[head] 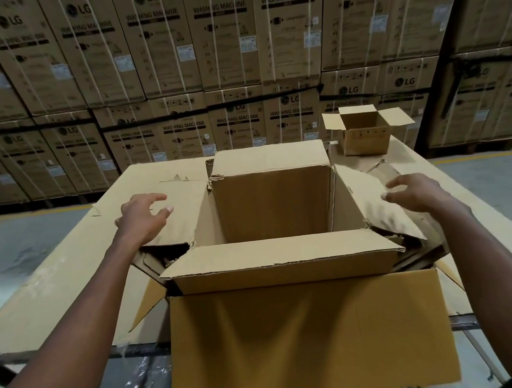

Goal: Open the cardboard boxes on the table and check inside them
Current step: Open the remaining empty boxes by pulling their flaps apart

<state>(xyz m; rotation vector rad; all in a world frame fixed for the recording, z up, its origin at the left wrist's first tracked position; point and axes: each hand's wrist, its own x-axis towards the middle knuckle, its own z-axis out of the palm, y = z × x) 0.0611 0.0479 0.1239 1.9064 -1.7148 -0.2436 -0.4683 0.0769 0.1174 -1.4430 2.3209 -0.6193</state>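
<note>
A large brown cardboard box (pixel 273 204) stands open in front of me on the cardboard-covered table (pixel 65 266). Its flaps are spread outward, and the inside that I can see holds nothing. The long near flap (pixel 309 337) hangs down over the table's front edge. My left hand (pixel 142 216) hovers over the left flap (pixel 168 223) with fingers spread and holds nothing. My right hand (pixel 414 191) hovers over the crumpled right flap (pixel 373 199), fingers relaxed, also holding nothing. A smaller box (pixel 366 136) stands open at the far right corner.
Stacked washing machine cartons (pixel 226 53) form a wall behind the table. Grey floor (pixel 14 240) lies to the left and right. A metal table frame (pixel 75 358) runs below the front edge, with plastic wrap (pixel 139 385) underneath.
</note>
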